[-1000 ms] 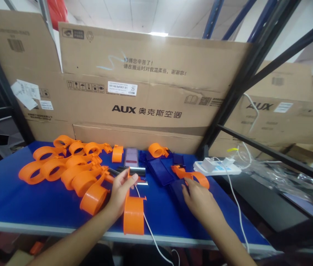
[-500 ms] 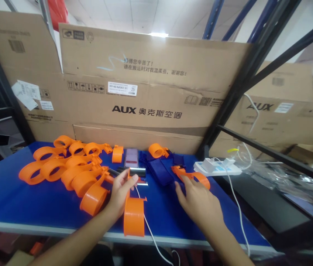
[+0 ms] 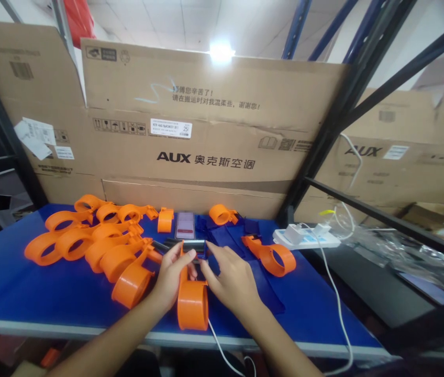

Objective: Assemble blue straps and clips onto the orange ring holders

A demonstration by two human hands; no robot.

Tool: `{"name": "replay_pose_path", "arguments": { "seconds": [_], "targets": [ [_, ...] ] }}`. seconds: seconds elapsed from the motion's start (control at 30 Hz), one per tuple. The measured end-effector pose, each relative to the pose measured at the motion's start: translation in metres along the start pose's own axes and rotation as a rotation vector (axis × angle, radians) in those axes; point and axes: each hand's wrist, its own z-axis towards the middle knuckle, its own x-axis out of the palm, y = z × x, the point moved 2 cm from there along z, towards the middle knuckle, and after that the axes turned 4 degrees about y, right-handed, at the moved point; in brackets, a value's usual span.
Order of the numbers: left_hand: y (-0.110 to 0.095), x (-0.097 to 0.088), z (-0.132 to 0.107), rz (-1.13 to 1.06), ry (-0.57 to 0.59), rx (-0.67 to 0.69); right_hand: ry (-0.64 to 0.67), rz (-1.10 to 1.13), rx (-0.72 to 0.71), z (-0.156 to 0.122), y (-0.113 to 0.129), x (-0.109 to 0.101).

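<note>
An orange tape dispenser (image 3: 192,306) hangs ring down near the table's front edge, its toothed blade (image 3: 194,245) and dark roller part at the top. My left hand (image 3: 171,277) is closed round its orange neck, thumb in front. From the other side, my right hand (image 3: 232,275) grips the right end of the toothed head between thumb and forefinger; the fingertips partly hide that end. To the left lie several more orange tape dispensers (image 3: 131,285) in rows. Another orange dispenser (image 3: 279,260) rests on its side right of my right hand.
A phone (image 3: 185,225) lies behind my hands. Dark blue flat pieces (image 3: 225,238) and one orange dispenser (image 3: 221,214) are at the back. A white power strip (image 3: 308,238) with cables sits on the right. Cardboard (image 3: 206,131) walls the far edge of the blue table (image 3: 68,293).
My right hand has moved left from the orange dispenser on the right to the toothed head of the one in my left hand. My left hand keeps its hold.
</note>
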Motion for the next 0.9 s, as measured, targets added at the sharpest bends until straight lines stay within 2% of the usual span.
{"name": "replay_pose_path", "arguments": {
  "seconds": [0.23, 0.5, 0.9],
  "targets": [
    [0.0071, -0.0047, 0.0016, 0.066, -0.045, -0.025, -0.024, -0.119, -0.127, 0.0001, 0.0014, 0.0063],
    [0.0103, -0.0046, 0.0033, -0.018, -0.042, -0.047, -0.087, -0.171, -0.221, 0.0014, 0.0024, 0.0077],
    [0.0087, -0.0013, 0.0029, -0.048, -0.042, -0.074, -0.078, -0.19, -0.278, 0.0007, -0.0006, 0.01]
  ]
}}
